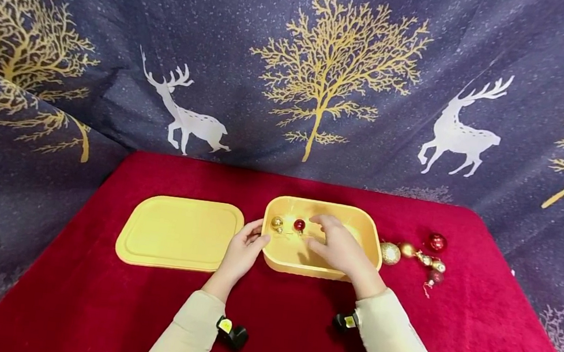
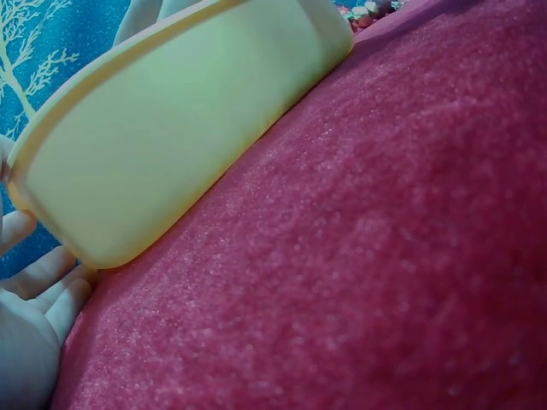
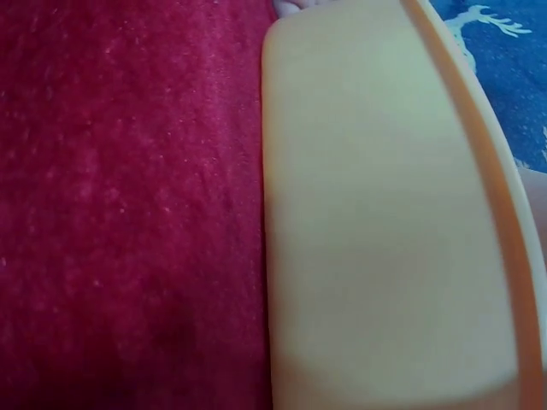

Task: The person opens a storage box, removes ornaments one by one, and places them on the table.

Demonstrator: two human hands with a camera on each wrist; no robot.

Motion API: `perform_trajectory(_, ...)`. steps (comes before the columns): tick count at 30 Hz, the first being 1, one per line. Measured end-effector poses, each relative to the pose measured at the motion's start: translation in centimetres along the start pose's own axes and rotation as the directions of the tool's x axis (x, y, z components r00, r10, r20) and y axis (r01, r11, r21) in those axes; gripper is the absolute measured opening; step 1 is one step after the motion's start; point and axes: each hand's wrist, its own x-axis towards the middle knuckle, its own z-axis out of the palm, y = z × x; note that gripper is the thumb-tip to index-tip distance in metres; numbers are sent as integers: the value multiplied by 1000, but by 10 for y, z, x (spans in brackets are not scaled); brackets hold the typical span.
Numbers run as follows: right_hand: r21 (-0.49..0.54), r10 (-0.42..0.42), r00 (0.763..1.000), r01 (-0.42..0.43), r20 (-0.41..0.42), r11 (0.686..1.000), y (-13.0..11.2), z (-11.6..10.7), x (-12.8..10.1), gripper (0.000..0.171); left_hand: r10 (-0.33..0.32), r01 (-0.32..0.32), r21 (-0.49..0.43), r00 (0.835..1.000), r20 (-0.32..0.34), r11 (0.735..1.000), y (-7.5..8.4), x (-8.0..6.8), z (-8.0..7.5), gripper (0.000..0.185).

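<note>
A yellow box (image 1: 367, 227) stands open in the middle of the red cloth, and its outer wall (image 2: 171, 145) fills the left wrist view. My left hand (image 1: 258, 236) holds the box's left end, thumb by the rim and fingers (image 2: 38, 286) against the wall. My right hand (image 1: 320, 230) reaches palm down into the box with loosely bent fingers, and nothing shows in it. A small gold ball (image 1: 277, 222) and a small red ball (image 1: 299, 225) lie inside at the left. The right wrist view shows only the box wall (image 3: 385, 213).
The flat yellow lid (image 1: 178, 233) lies left of the box. Right of the box lies a cluster of ornaments, among them a gold glitter ball (image 1: 390, 253) and a red ball (image 1: 436, 242). A dark curtain with printed deer and trees hangs behind the red cloth (image 1: 91, 293).
</note>
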Motion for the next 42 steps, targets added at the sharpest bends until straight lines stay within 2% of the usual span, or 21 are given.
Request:
perform_trajectory(5, -45, -38, 999, 40, 30, 998, -3, 2, 6, 50, -18, 18, -2, 1000, 5, 1000, 1, 1, 1, 46)
perform_trajectory(10, -45, -81, 995, 84, 61, 995, -7, 5, 11, 50, -29, 29, -9, 999, 23, 1000, 1, 2, 0, 48)
perform_trajectory(14, -81, -132, 986, 140, 100, 987, -8, 9, 15, 52, -38, 39, -15, 999, 37, 999, 10, -1, -1, 49)
perform_trajectory(19, -106, -85, 980, 106, 180, 989, -11, 12, 18, 60, -35, 35, 4, 999, 42, 999, 29, -10, -3, 48)
perform_trajectory(21, -134, -60, 978, 88, 201, 987, -11, 12, 19, 62, -34, 33, 9, 999, 41, 999, 32, -13, -3, 47)
perform_trajectory(23, -169, -53, 976, 90, 211, 982, -11, 12, 19, 61, -38, 38, 7, 998, 42, 999, 33, -13, -3, 47)
perform_trajectory(24, -189, -52, 976, 93, 212, 978, -11, 12, 20, 54, -37, 37, 7, 998, 42, 999, 33, -13, -3, 47)
perform_trajectory(27, -238, -49, 979, 96, 196, 966, -9, 13, 20, 31, -43, 43, 1, 998, 45, 999, 32, -13, -3, 48)
perform_trajectory(30, -271, -38, 989, 76, 144, 959, -10, 13, 19, 24, -48, 48, -3, 998, 46, 999, 32, -13, -4, 48)
perform_trajectory(33, -301, -46, 997, 62, 58, 952, -11, 14, 17, 29, -46, 47, -5, 998, 45, 999, 31, -14, -4, 49)
perform_trajectory(36, -345, -80, 997, 69, -16, 936, -11, 15, 16, 18, -46, 47, -8, 998, 44, 999, 30, -13, -4, 48)
perform_trajectory(39, -380, -108, 993, 81, -48, 921, -11, 15, 16, 14, -33, 34, -14, 999, 34, 999, 20, -9, -3, 48)
perform_trajectory(42, -388, -109, 993, 82, -48, 918, -12, 15, 16, 14, -25, 25, -16, 999, 26, 1000, 11, -4, -2, 47)
